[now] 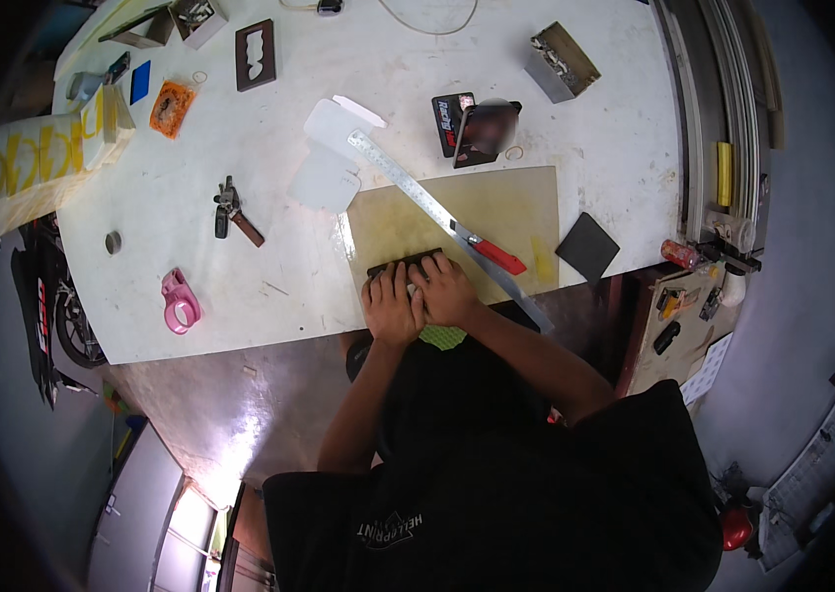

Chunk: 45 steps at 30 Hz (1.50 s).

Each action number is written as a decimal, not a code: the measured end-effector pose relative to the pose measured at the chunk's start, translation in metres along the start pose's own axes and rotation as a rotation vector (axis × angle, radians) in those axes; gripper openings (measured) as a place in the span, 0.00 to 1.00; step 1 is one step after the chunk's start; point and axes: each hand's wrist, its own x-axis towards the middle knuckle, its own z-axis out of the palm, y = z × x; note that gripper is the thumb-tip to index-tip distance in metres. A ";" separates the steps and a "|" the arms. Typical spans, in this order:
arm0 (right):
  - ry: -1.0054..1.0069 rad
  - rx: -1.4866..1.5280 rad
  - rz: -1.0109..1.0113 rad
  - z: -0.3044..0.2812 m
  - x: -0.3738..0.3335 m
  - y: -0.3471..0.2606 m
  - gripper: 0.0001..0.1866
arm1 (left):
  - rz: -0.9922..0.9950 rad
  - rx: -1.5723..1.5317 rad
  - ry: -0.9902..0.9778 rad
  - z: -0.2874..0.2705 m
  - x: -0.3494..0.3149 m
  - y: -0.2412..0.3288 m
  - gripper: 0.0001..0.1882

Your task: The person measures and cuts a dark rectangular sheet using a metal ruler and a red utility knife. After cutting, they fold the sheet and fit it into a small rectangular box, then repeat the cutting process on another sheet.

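Observation:
Side by side at the front edge of a yellowish cutting mat (496,197), my left hand (394,308) and my right hand (444,293) press down on a black flat piece (425,259). Their fingers lie close together over it and hide most of its surface, so its exact kind is unclear. A bright green patterned thing (444,336) shows just below my hands at the table edge. Right of them, a red-handled cutter knife (496,256) lies along a long steel ruler (400,178), which slants across the mat and past the table's front edge.
A black square sheet (588,247) lies right of the mat. Behind it are a phone on a stand (459,133) and an open metal box (564,64). Clear sheets (325,178), a plier-like tool (229,210) and a pink tape dispenser (181,302) lie to the left.

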 end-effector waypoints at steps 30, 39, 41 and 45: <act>0.092 -0.009 -0.011 -0.002 0.004 0.001 0.23 | -0.018 0.018 -0.068 -0.006 0.004 0.004 0.28; 0.103 -0.055 -0.015 -0.002 0.001 -0.002 0.22 | 0.018 0.043 -0.004 -0.002 0.000 0.003 0.27; 0.112 -0.034 -0.018 -0.003 0.002 -0.003 0.22 | 0.018 0.040 -0.013 -0.002 0.001 0.001 0.27; 0.111 -0.017 -0.006 -0.002 0.002 -0.002 0.22 | 0.008 0.041 -0.013 -0.001 0.001 0.001 0.27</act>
